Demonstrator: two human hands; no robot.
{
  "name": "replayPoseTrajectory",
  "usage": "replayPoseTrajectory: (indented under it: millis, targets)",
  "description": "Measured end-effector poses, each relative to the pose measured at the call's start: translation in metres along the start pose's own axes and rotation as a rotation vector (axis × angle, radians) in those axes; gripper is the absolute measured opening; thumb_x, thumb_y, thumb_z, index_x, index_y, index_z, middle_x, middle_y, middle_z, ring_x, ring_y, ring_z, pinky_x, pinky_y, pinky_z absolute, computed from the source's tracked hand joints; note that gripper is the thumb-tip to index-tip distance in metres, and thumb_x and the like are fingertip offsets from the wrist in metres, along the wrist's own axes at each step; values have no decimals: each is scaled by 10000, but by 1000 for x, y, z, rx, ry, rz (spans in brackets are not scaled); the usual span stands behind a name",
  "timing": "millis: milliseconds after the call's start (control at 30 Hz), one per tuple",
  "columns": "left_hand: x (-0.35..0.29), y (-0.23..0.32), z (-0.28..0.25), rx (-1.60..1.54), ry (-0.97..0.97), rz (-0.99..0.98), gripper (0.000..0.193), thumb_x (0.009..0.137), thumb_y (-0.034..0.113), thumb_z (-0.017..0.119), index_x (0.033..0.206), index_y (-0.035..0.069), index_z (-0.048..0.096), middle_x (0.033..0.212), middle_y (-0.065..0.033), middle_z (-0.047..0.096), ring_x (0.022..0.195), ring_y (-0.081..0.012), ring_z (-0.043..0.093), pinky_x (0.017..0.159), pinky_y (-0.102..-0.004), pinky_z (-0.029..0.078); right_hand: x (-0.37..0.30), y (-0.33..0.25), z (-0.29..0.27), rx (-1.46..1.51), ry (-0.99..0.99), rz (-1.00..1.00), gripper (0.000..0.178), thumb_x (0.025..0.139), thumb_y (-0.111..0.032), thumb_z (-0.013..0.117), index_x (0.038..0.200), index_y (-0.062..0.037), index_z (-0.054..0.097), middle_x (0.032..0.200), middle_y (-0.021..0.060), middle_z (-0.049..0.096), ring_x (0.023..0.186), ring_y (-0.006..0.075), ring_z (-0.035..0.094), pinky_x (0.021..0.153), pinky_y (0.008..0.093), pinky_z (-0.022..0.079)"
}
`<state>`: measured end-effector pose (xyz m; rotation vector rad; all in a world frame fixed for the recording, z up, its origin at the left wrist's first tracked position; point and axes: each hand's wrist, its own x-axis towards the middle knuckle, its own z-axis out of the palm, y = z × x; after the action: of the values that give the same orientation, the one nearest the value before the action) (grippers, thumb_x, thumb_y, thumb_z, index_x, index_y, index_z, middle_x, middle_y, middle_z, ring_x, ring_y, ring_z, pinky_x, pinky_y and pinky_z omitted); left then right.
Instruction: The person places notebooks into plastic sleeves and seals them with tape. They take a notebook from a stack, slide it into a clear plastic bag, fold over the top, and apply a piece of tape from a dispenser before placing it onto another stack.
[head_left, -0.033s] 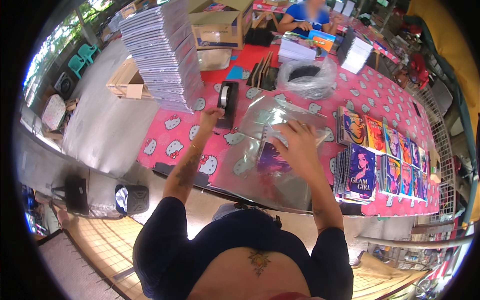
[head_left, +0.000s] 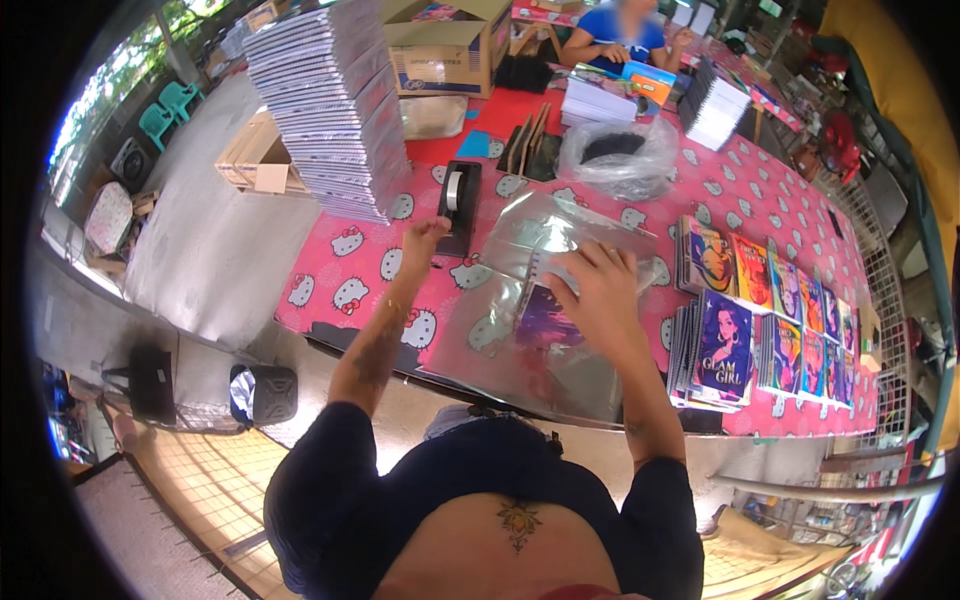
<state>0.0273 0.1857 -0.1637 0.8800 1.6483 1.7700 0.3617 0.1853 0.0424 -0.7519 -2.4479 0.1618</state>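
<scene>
My left hand (head_left: pixel 426 240) is at the front end of a black tape dispenser (head_left: pixel 459 225), its fingertips pinched together; whatever they hold is too small to make out. A pale roll of tape sits in the dispenser. My right hand (head_left: pixel 600 290) lies with fingers spread, pressing on clear plastic film over a spiral notebook (head_left: pixel 545 318) with a purple cover. The hand hides part of that notebook. Under and around it the large clear plastic sheet (head_left: pixel 480 345) spreads to the table's near edge.
At the left rises a tall stack of spiral notebooks (head_left: pixel 320 100). Behind are a cardboard box (head_left: pixel 440 65) and a clear plastic bag (head_left: pixel 620 165). Rows of colourful notebooks (head_left: pixel 725 345) stand to the right. Across the pink patterned table (head_left: pixel 350 240) sits a person in blue (head_left: pixel 610 40).
The view has shifted very slightly. My left hand stays at the dispenser and my right hand on the film, with hardly any movement.
</scene>
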Motion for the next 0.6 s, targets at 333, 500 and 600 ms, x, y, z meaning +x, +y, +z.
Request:
replayPoseTrajectory:
  millis: [333,500,600]
  targets:
    - [-24,88,-7,504,-340,362,212,890,112,688,1071,2,687,903,-40,701,801,-151,673,704,-286,538,6,-4,4,4,-13,41,441,808,-325,740,1161,-74,660,1001,79,704,855,251,660,787,420,420]
    - [-51,173,74,161,-866,386,283,883,149,723,1157,81,697,1035,-57,621,993,-146,573,869,-313,464,20,-7,2,102,-176,81,521,799,-370,744,1199,-50,647,1030,98,702,870,266,663,825,426,427]
    - [-42,195,85,303,-887,633,273,866,129,733,1138,130,720,1043,-29,562,1023,-165,524,880,-321,441,19,-7,-12,-34,-170,43,490,759,-334,783,1145,-64,649,1137,109,675,993,262,640,813,410,437]
